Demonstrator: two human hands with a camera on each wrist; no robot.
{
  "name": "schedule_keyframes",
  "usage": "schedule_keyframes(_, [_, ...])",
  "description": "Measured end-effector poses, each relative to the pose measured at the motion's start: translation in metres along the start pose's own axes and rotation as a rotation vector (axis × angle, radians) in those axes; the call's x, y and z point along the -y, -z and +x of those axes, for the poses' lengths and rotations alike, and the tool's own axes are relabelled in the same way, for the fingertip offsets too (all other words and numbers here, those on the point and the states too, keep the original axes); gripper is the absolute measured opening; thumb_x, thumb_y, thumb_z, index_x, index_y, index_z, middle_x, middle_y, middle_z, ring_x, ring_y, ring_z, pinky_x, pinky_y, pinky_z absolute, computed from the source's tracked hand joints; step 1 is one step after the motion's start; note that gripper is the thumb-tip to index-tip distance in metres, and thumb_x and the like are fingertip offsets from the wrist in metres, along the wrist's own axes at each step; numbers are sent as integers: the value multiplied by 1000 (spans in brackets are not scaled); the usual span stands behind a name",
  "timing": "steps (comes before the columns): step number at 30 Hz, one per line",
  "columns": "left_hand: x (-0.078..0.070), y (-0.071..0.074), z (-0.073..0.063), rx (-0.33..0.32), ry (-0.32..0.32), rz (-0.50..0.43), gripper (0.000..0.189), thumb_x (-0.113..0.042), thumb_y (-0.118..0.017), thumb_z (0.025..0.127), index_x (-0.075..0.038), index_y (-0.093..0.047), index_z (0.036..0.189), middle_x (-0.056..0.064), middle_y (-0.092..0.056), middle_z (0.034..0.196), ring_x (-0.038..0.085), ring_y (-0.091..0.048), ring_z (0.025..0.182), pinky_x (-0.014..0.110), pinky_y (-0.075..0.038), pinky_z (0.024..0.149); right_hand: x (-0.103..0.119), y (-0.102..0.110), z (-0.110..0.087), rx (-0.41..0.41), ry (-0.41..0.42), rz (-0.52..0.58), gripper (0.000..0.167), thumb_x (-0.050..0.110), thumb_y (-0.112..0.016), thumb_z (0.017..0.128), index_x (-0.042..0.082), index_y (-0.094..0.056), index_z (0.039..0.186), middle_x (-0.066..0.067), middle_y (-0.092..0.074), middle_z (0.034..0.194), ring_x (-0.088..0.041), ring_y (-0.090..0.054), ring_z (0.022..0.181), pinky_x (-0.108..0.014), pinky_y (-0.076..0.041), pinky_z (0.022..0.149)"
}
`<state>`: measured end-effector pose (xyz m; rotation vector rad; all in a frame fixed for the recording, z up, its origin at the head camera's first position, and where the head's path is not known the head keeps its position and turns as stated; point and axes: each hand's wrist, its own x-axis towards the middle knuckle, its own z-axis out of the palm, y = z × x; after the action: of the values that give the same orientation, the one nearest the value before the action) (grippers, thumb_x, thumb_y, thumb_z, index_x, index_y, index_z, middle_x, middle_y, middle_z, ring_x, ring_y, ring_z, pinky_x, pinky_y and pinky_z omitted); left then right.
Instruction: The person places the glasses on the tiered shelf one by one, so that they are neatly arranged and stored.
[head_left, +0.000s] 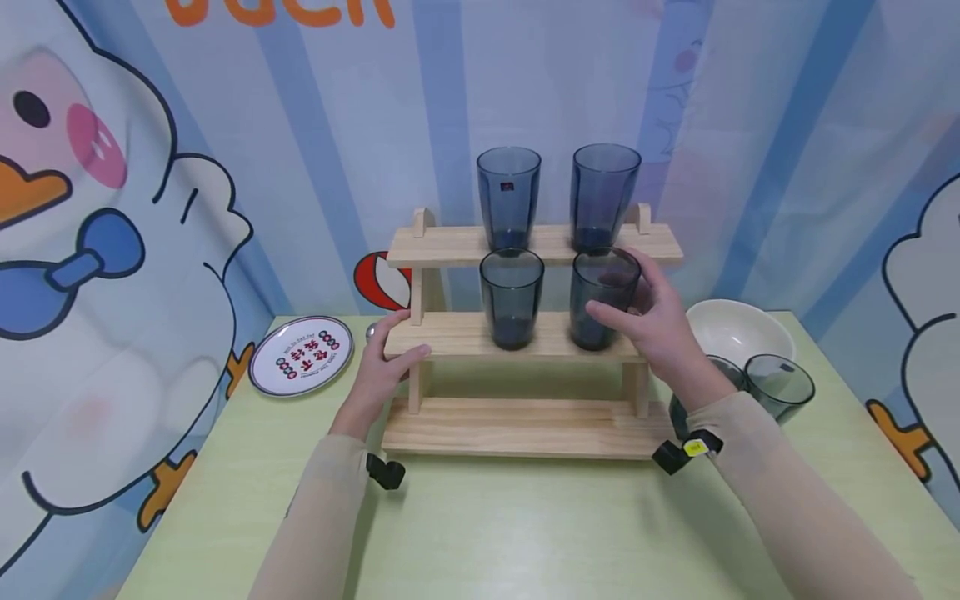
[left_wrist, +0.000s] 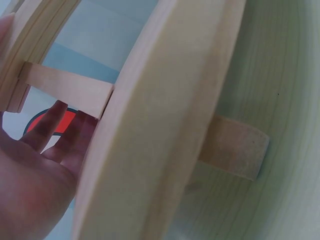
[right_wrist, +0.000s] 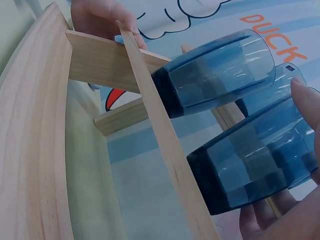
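Note:
My right hand point(head_left: 663, 333) grips a blue-grey drinking glass point(head_left: 594, 285) at the right of the middle shelf, thumb across its front and fingers round its far side. In the right wrist view this glass point(right_wrist: 245, 165) stands with its base at the shelf board. My left hand point(head_left: 378, 371) holds the left end of the wooden three-tier rack point(head_left: 450, 335) at its middle board, thumb in front and fingers behind. Beside the gripped glass stands a matching glass point(head_left: 512, 300). Two more, a left one point(head_left: 508, 196) and a right one point(head_left: 604, 192), are upright on the top shelf.
At the rack's right are a white bowl point(head_left: 738, 329) and two more glasses, one point(head_left: 780, 387) tilted and the other partly hidden by my right forearm. A patterned plate point(head_left: 300, 357) lies on the left of the table point(head_left: 525, 533). Behind hangs a striped cartoon curtain point(head_left: 360, 125).

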<state>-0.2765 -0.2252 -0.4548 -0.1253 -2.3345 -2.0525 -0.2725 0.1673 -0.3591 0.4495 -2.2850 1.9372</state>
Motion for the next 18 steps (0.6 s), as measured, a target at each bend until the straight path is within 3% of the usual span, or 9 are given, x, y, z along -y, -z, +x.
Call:
schedule_keyframes(3, [0, 0, -1, -1, -2, -4, 66, -25, -73, 100, -30, -41, 157, 11, -33, 161, 39, -46, 136, 64, -44, 111, 3, 4, -3, 13, -13, -37, 84, 21, -78, 97, 32, -31, 165, -6, -55, 145, -19, -55, 126, -26, -49, 100])
schedule_keyframes(8, [1, 0, 0, -5, -3, -5, 65, -24, -73, 100, -30, -41, 157, 11, -35, 160, 39, -47, 135, 63, -45, 110, 7, 16, -8, 28, -33, -66, 88, 20, -79, 96, 30, -27, 166, -12, -50, 148, -22, -52, 131, -46, -42, 116])
schedule_keyframes(11, [1, 0, 0, -9, -4, -4, 65, -24, -73, 100, -31, -42, 156, 11, -35, 160, 38, -48, 135, 63, -46, 110, 9, 24, -13, 34, -35, -73, 89, 19, -79, 96, 29, -26, 167, -13, -48, 150, -22, -51, 134, -53, -39, 119])
schedule_keyframes(13, [1, 0, 0, -9, -5, -5, 65, -24, -73, 100, -31, -42, 156, 10, -35, 160, 38, -48, 135, 63, -46, 110, 9, 31, -17, 34, -38, -76, 88, 18, -79, 96, 30, -26, 167, -11, -48, 152, -23, -51, 136, -51, -40, 118])
schedule_keyframes(18, [0, 0, -1, -6, 1, -3, 65, -24, -73, 100, -32, -42, 156, 10, -33, 161, 39, -48, 135, 63, -46, 110, 10, 47, -27, 26, -18, -142, 86, 14, -77, 97, 32, -28, 166, -9, -49, 156, -25, -52, 140, -26, -47, 110])
